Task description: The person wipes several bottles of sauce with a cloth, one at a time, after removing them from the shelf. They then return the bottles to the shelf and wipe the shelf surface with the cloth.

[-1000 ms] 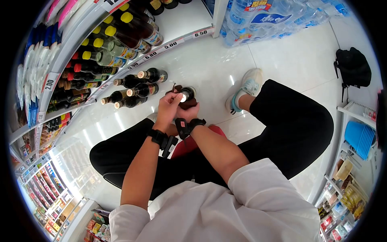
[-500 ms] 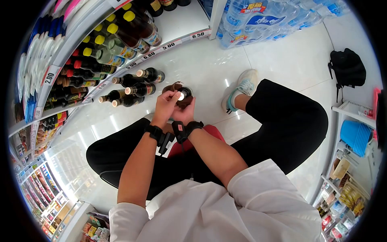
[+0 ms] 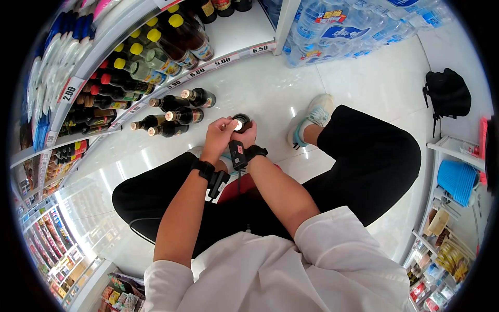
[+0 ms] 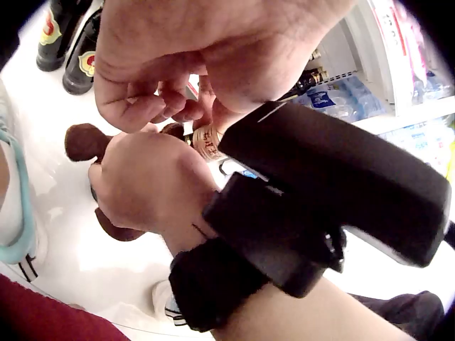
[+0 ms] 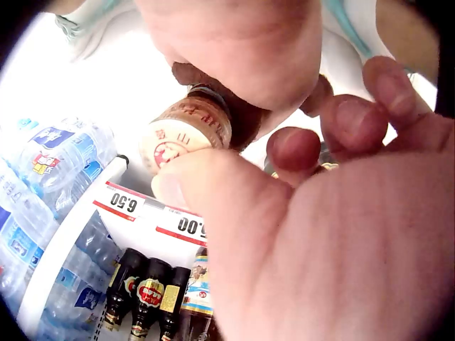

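A dark glass bottle (image 3: 243, 118) with a pale cap (image 5: 178, 139) is between the two hands, over the floor in front of the person. My right hand (image 3: 246, 136) grips the bottle's body with a brown cloth (image 4: 87, 142) around it; cloth edges stick out past the fingers in the left wrist view. Thumb and fingers of my left hand (image 3: 217, 138) pinch the cap, the thumb lying on its edge in the right wrist view, with the other visible fingers curled. Left of the hands, several dark bottles (image 3: 186, 115) stand together on the floor.
A shelf (image 3: 236, 54) with price labels holds more bottles (image 3: 156, 57) at upper left. Packs of bottled water (image 3: 338, 34) are stacked at the back. A black bag (image 3: 448, 92) lies on the right, above a rack with blue baskets (image 3: 457, 181). The person's legs flank the hands.
The brown cloth flap that stuck out left of the bottle in the head view is now out of sight behind the hands. Both hands stay at the bottle and cap.
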`<state>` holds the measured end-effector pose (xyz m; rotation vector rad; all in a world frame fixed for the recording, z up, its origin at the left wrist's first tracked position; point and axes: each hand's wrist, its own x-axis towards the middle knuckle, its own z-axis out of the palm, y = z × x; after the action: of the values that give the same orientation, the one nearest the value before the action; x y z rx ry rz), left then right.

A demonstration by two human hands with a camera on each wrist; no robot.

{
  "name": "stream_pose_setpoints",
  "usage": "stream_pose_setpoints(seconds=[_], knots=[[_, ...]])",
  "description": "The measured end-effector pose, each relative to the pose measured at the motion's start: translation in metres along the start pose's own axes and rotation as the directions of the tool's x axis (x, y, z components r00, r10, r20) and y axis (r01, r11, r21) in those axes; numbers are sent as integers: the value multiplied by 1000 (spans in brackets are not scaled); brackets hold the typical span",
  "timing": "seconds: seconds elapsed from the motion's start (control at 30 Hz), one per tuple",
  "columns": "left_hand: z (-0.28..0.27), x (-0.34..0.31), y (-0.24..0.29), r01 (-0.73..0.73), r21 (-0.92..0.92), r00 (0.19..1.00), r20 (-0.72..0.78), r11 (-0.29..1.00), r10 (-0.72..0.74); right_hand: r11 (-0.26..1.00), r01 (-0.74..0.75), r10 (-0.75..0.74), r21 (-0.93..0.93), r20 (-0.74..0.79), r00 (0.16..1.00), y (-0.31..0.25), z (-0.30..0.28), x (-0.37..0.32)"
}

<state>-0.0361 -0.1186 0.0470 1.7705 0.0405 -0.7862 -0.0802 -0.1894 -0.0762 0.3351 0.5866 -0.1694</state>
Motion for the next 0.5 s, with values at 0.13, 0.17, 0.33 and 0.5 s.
stream_pose_setpoints(seconds=[0.13, 0.17, 0.33, 0.5], knots=[[-1, 2, -3, -25, 112, 1000, -13, 993, 27, 945, 82, -89, -317, -7, 996, 3, -30, 11], [-1, 3, -6, -67, 130, 997, -27, 989, 71, 583, 309, -278, -752, 173, 945, 0, -30, 3], [1, -2, 4, 6, 114, 1000, -25, 993, -4, 986, 163, -165, -39, -374, 913, -8, -17, 12], [1, -4, 4, -1, 157, 999, -43, 988, 7, 929, 206, -326, -307, -420, 847, -13, -6, 10]])
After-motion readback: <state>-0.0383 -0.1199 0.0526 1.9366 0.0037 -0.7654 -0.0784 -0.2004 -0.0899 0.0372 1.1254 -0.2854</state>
